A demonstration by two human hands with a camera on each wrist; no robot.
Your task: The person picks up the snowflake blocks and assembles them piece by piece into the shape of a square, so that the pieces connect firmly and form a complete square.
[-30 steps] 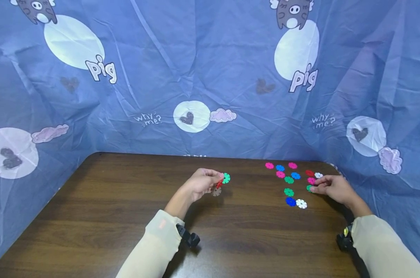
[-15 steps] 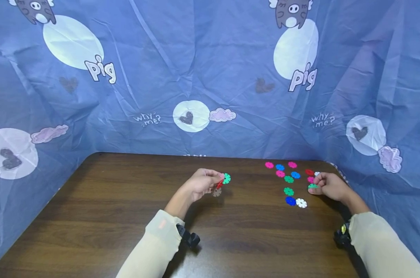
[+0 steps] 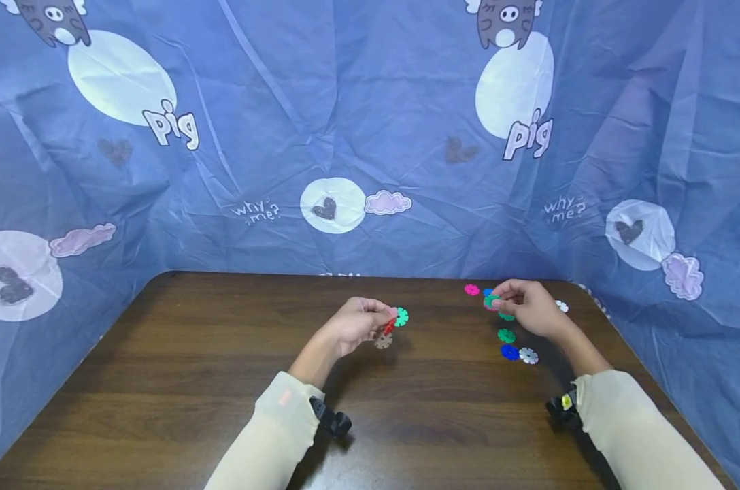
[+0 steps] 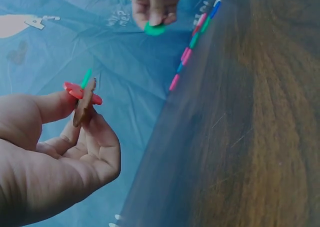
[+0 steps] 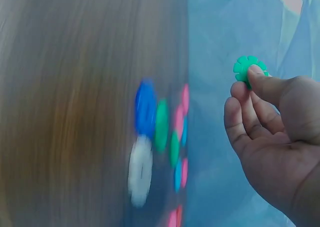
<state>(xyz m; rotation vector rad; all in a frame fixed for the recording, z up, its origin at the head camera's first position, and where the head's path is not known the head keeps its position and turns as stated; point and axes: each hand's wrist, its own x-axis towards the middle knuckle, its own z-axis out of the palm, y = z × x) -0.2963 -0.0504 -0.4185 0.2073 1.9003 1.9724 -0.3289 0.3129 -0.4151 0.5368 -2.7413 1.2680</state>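
Note:
My left hand pinches a small cluster of joined notched discs above the middle of the table: a green disc, a red one and a brownish one. In the left wrist view, the brown disc crosses the red one near the thumb tip. My right hand holds a single green disc between thumb and fingers, over the loose discs at the right. The right wrist view shows this green disc at the thumb tip.
On the brown table, loose discs lie at the back right, among them a pink, a green, a dark blue and a white one. A blue printed cloth hangs behind the table.
My right hand has picked up the green disc from the right end of the loose discs and moved left with it. The left hand and its cluster have stayed nearly still.

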